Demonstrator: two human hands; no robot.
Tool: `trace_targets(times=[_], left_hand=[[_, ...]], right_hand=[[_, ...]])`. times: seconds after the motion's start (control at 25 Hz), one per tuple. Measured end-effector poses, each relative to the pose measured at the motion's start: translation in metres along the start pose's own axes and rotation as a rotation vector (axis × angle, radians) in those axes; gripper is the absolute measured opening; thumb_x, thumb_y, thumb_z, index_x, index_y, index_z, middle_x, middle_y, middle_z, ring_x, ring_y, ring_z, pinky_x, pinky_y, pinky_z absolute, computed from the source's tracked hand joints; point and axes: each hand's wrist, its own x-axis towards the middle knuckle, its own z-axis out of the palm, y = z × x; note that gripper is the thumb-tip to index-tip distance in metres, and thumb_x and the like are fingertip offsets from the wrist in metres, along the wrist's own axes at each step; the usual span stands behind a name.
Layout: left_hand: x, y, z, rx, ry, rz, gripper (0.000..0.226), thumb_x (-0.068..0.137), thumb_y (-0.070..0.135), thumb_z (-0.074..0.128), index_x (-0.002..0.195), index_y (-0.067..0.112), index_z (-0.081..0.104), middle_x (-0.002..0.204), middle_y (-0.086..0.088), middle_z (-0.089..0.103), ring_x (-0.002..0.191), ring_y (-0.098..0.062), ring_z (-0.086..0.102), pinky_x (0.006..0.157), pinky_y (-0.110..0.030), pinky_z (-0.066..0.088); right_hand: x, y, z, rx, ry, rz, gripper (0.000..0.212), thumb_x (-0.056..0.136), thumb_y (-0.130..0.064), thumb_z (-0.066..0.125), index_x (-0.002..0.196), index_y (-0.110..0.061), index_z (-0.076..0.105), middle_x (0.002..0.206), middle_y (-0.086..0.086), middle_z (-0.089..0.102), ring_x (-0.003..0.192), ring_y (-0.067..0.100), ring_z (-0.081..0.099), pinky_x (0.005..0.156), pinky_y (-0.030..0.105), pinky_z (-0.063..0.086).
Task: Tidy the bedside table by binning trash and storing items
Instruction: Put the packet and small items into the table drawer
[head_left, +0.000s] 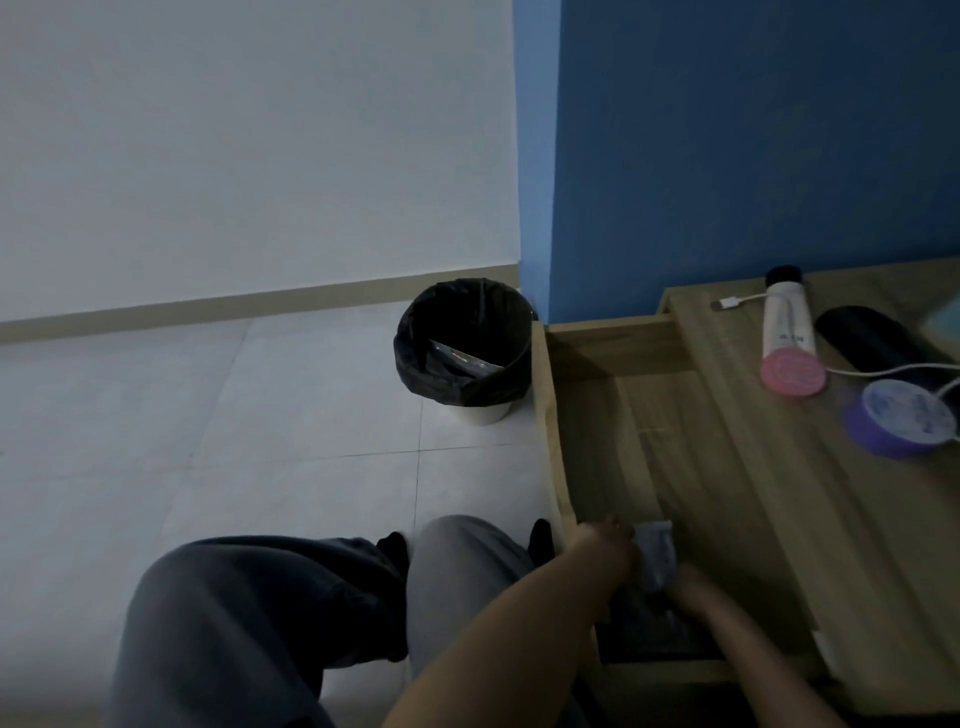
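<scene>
Both my hands reach into the open wooden drawer (597, 415) of the bedside table (810, 493). My left hand (605, 545) and my right hand (696, 592) hold a small grey-white packet (657, 553) between them, low in the drawer; the view is blurred, so the exact grip is unclear. On the tabletop lie a white bottle with a pink cap (787, 332), a purple round tin (901, 418), a dark case (878, 338) and a white cable (737, 301).
A bin with a black liner (465, 348) stands on the tiled floor left of the table, with a shiny wrapper inside it. My knees in grey trousers (311, 613) are in front of the drawer. A blue wall rises behind the table.
</scene>
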Motion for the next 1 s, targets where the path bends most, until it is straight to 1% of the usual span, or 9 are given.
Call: trace_targets(times=[0.08,0.16,0.24,0.32,0.44,0.52,0.64,0.84,1.0], left_hand=[[-0.005,0.005,-0.005,-0.051,-0.026,-0.013,0.050,0.093,0.012,0.052,0.140,0.005,0.037,0.148,-0.017,0.031,0.136,-0.035,0.030,0.105,-0.048,0.035],[-0.005,0.008,-0.009,-0.151,0.071,-0.016,0.050,0.093,0.012,0.052,0.139,0.005,0.036,0.144,-0.020,0.036,0.131,-0.037,0.036,0.102,-0.049,0.038],[-0.002,0.014,-0.021,-0.380,0.317,-0.036,0.046,0.091,0.012,0.052,0.134,0.007,0.039,0.138,-0.020,0.040,0.124,-0.036,0.041,0.099,-0.049,0.042],[0.004,0.022,-0.045,-0.603,0.628,-0.029,0.038,0.089,0.013,0.050,0.127,0.011,0.044,0.131,-0.014,0.044,0.118,-0.032,0.047,0.096,-0.045,0.045],[0.015,0.045,-0.088,-0.609,0.897,0.145,0.043,0.080,0.010,0.051,0.123,0.011,0.046,0.126,-0.012,0.047,0.113,-0.028,0.047,0.095,-0.039,0.044],[0.023,0.066,-0.108,-0.557,0.877,0.258,0.052,0.077,0.011,0.051,0.128,0.007,0.044,0.131,-0.014,0.046,0.119,-0.030,0.043,0.102,-0.039,0.038],[0.038,0.092,-0.128,-0.462,0.832,0.307,0.059,0.078,0.021,0.042,0.135,0.008,0.039,0.142,-0.013,0.039,0.132,-0.028,0.034,0.107,-0.041,0.032],[0.057,0.118,-0.148,-0.289,0.620,0.260,0.073,0.087,0.009,0.050,0.150,0.018,0.013,0.161,-0.002,0.004,0.146,-0.031,0.005,0.117,-0.045,0.010],[0.062,0.132,-0.164,-0.251,0.682,0.200,0.060,0.090,0.014,0.048,0.145,0.016,0.025,0.156,-0.008,0.015,0.141,-0.032,0.017,0.113,-0.045,0.016]], right_hand=[[-0.003,0.001,-0.003,0.001,0.032,-0.056,0.041,0.093,-0.014,0.047,0.128,0.007,0.044,0.134,0.017,0.051,0.116,0.024,0.052,0.081,0.025,0.036],[-0.017,-0.009,-0.019,0.054,0.100,-0.118,0.039,0.092,-0.014,0.049,0.128,0.001,0.048,0.134,0.017,0.052,0.121,0.029,0.051,0.086,0.026,0.039],[-0.039,-0.016,-0.049,0.276,0.309,-0.257,0.033,0.088,-0.010,0.054,0.121,-0.004,0.055,0.125,0.015,0.058,0.117,0.030,0.054,0.087,0.026,0.041],[-0.066,-0.016,-0.091,0.518,0.510,-0.384,0.026,0.086,-0.003,0.055,0.111,-0.009,0.059,0.107,0.010,0.062,0.106,0.028,0.058,0.079,0.023,0.043],[-0.096,0.010,-0.148,0.643,0.796,-0.384,0.023,0.084,0.000,0.056,0.106,-0.005,0.061,0.100,0.014,0.065,0.095,0.028,0.060,0.082,0.033,0.043],[-0.093,0.035,-0.168,0.624,0.916,-0.281,0.030,0.082,0.006,0.055,0.112,0.001,0.059,0.108,0.024,0.066,0.100,0.036,0.061,0.088,0.041,0.044],[-0.083,0.063,-0.179,0.612,0.954,-0.121,0.039,0.081,0.006,0.054,0.119,0.002,0.055,0.121,0.027,0.060,0.112,0.041,0.055,0.098,0.047,0.040],[-0.094,0.089,-0.189,0.532,1.123,-0.045,0.041,0.076,0.009,0.056,0.116,0.001,0.058,0.124,0.026,0.057,0.116,0.040,0.051,0.100,0.046,0.039],[-0.099,0.110,-0.194,0.408,1.221,0.050,0.035,0.078,0.008,0.056,0.112,0.003,0.060,0.123,0.027,0.056,0.113,0.041,0.051,0.096,0.045,0.041]])
